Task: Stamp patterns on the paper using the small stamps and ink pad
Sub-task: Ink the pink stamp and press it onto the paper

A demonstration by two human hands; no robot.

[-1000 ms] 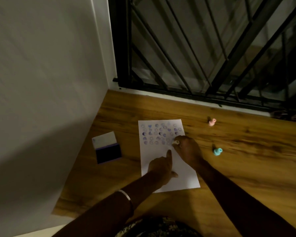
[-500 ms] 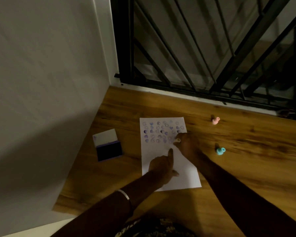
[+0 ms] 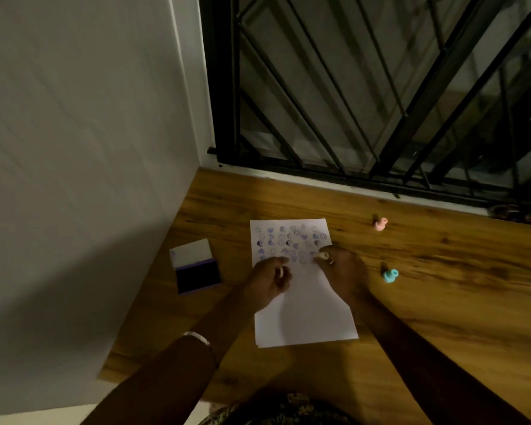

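A white sheet of paper (image 3: 304, 308) lies on the wooden floor, its upper part covered with rows of purple stamped marks. My right hand (image 3: 345, 273) rests on the sheet's right side and pinches a small pale stamp (image 3: 322, 256) at the lowest row of marks. My left hand (image 3: 267, 282) hovers over the sheet's left edge with its fingers curled in; I see nothing clearly held in it. The ink pad (image 3: 195, 266), lid open and dark pad showing, lies left of the paper. A pink stamp (image 3: 380, 223) and a blue stamp (image 3: 390, 276) lie to the right.
A white wall (image 3: 74, 179) runs along the left, close to the ink pad. A black metal window grille (image 3: 380, 102) stands behind the floor's far edge. Patterned fabric (image 3: 288, 412) shows at the bottom, at my lap.
My left hand has lifted its pointing finger off the paper and curled its fingers, shifting up towards the right hand. The right hand stays at the marks with the stamp.
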